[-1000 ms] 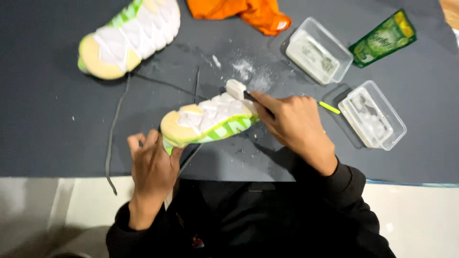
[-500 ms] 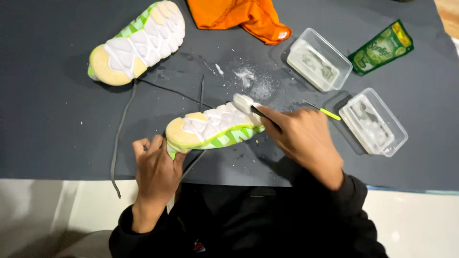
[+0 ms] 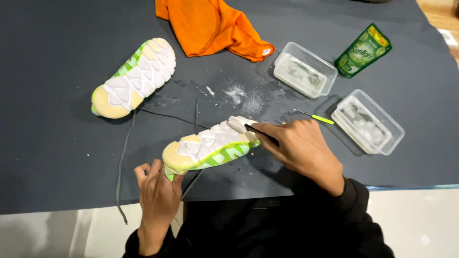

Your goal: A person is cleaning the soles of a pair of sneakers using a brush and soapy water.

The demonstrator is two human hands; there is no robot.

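Left hand [image 3: 160,196] fingers pinch heel of shoe [image 3: 210,148], sole up, near counter's [image 3: 48,119] front edge. Right hand [image 3: 303,150] fingers grip dark brush [image 3: 260,134] at toe. Advice: short strokes, brace heel firmly.

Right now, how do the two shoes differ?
The near shoe is tilted on its side, gripped at the heel by the left hand, with the right hand pressing a dark tool to its toe. The far shoe lies sole-up, untouched. Both have white, cream and green soles.
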